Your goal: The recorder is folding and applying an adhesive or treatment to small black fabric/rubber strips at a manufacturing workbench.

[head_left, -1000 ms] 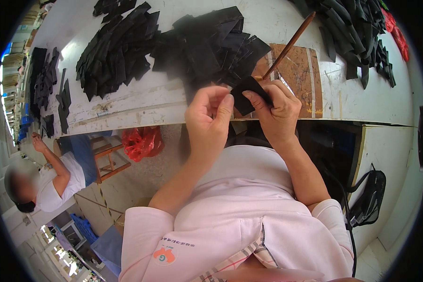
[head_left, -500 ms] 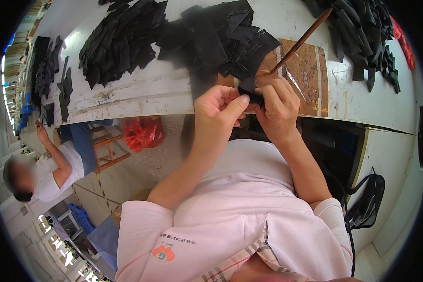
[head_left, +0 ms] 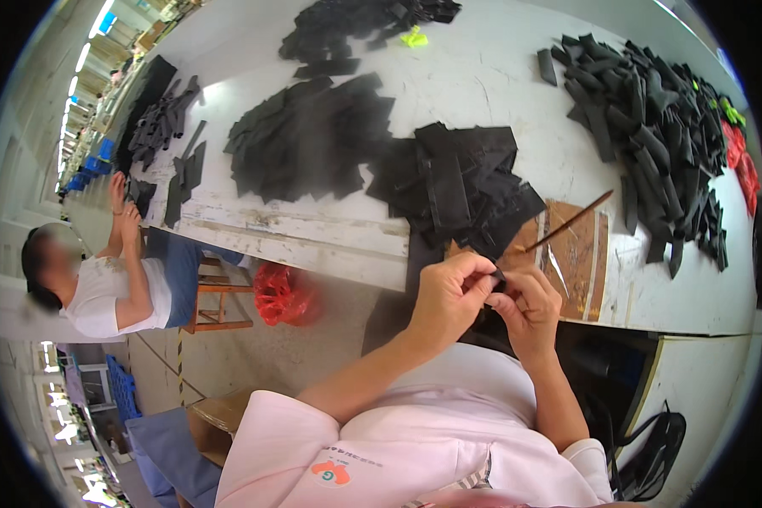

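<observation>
My left hand (head_left: pixel 450 298) and my right hand (head_left: pixel 530 310) meet at the table's front edge. Between them, pinched by thumbs and fingertips, is a small black strip of fabric-like material (head_left: pixel 499 280), mostly covered by the fingers; its far end is hidden. Just beyond my hands lies a loose heap of flat black pieces (head_left: pixel 453 182). A brown worn board (head_left: pixel 586 269) is beside my right hand. Over it a thin dark stick (head_left: pixel 571 222) slants, its lower end close to my right knuckles.
Another pile of flat black pieces (head_left: pixel 305 140) lies to the left, and rolled black strips (head_left: pixel 652 127) heap up at the right. A yellow-green scrap (head_left: pixel 414 36) sits far back. Left of me, a person (head_left: pixel 114 284) sits by a wooden stool and red plastic bag (head_left: pixel 284 292).
The view has shifted, so the table and piles appear lower and more of the far table shows. Both hands still pinch the black strip, less of which is visible. The seated person's hands have come together.
</observation>
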### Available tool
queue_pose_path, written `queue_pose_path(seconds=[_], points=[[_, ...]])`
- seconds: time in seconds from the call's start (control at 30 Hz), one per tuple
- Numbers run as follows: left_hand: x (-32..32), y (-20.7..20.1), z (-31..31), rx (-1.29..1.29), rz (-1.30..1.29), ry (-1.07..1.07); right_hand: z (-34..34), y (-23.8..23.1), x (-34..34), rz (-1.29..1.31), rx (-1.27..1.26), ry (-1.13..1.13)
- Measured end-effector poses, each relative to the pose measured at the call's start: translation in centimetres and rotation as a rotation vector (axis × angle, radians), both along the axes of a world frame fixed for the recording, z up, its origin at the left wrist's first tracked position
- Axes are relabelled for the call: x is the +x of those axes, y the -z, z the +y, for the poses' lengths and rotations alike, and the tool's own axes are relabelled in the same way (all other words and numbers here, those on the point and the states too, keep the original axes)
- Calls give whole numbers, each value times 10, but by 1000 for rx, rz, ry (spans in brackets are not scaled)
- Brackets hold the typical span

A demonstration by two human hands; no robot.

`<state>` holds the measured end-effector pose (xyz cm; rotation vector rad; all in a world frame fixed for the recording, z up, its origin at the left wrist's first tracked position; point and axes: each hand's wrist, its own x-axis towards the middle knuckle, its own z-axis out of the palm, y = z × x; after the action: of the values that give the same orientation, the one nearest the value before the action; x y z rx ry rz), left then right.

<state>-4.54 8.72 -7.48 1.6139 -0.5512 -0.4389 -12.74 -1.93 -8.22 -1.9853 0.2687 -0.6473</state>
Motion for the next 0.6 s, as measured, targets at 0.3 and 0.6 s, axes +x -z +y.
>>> queue_pose_path(seconds=[0.3, 0.6], points=[[2, -9, -1, 54, -406, -36, 5, -18, 12, -60, 45, 96], [-4, 11, -6, 35, -515, -237, 9, 6, 16, -32, -429, 86]])
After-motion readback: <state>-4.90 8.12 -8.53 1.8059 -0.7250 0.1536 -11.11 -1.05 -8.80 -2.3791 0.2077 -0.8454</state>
